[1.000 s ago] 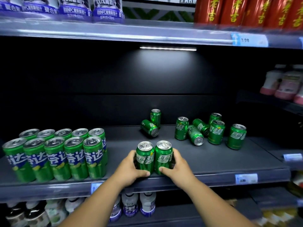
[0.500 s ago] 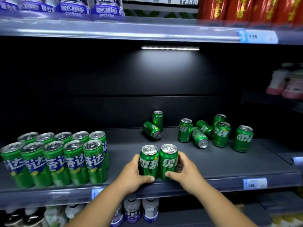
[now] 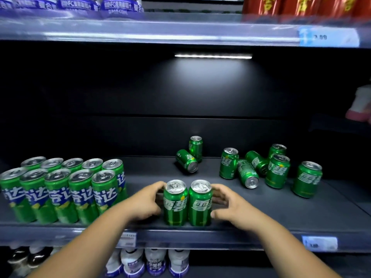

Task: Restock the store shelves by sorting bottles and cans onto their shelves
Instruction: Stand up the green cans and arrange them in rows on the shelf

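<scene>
A dark grey shelf (image 3: 261,213) runs across under a thin light strip (image 3: 212,56), with a black wall behind it. Near the front lip stand the left can (image 3: 175,205) and the right can (image 3: 200,205), upright and touching side by side (white lettering facing out).

The left hand (image 3: 143,201) cups the left can from nine o'clock, fingers curled round its back and thumb low beside it. The right hand (image 3: 232,207) mirrors it from three o'clock on the right can, thumb tip at the can's edge. Half a second ago both thumbs lay across the can fronts. Now they have drawn back to the sides, and the pair sits where it did.

At nine o'clock from the pair, a block of tall green cans (image 3: 60,189) stands in two rows. At twelve o'clock, an upright can (image 3: 195,148) has a tipped can (image 3: 186,160) lying against it. Toward two o'clock sits a loose cluster (image 3: 277,169), some cans standing and two on their sides. White bottles (image 3: 156,261) show on the shelf beneath.
</scene>
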